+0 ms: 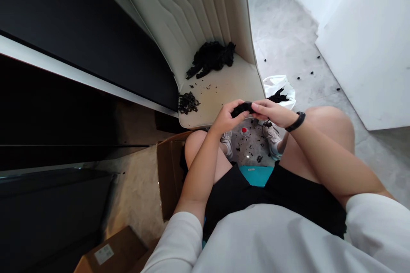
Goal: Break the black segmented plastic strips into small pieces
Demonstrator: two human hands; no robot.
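Between my two hands is a small, dark black piece [241,109], its exact kind too unclear to name. My left hand [228,115] wraps thumb and fingers around one side of it. The other end is pinched by my right hand [270,111], which has a black band on its wrist. Just beyond my hands is a cream padded chair [229,89]. On its seat lie a large heap of black, ragged strips [211,57] and a smaller pile of black bits [188,103], with crumbs scattered between.
A white plastic bag [290,93] holding black pieces stands right of the chair. Black scraps and a red-topped item [244,130] lie on the floor between my shoes. An open cardboard box [169,175] is beside my left leg; another box [112,249] sits lower left.
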